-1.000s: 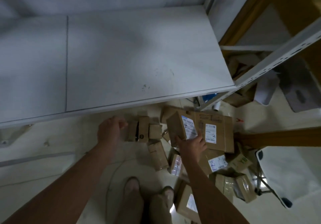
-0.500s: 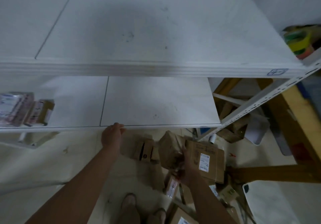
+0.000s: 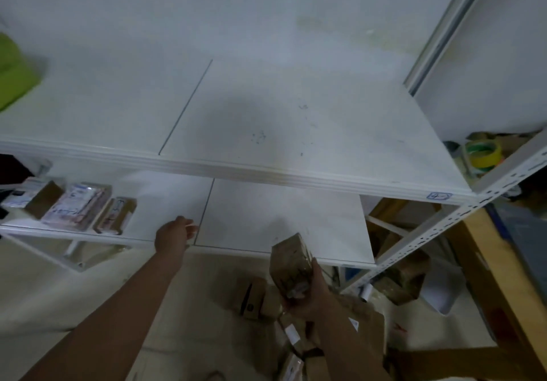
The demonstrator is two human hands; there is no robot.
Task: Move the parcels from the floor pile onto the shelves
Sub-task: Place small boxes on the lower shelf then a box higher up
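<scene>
**One parcel in hand, most of the pile left on the floor**

The right hand (image 3: 302, 295) has its fingers clamped on a brown parcel (image 3: 291, 262), held up just in front of the lower shelf (image 3: 281, 218). The left hand (image 3: 173, 235) rests at that shelf's front edge, fingers loosely curled and holding nothing. A few parcels (image 3: 74, 206) already stand at the shelf's left end. The floor pile (image 3: 260, 297) remains, partly hidden by the right arm and cut off below. The upper shelf (image 3: 296, 120) is bare here. Labels are too blurred to read.
</scene>
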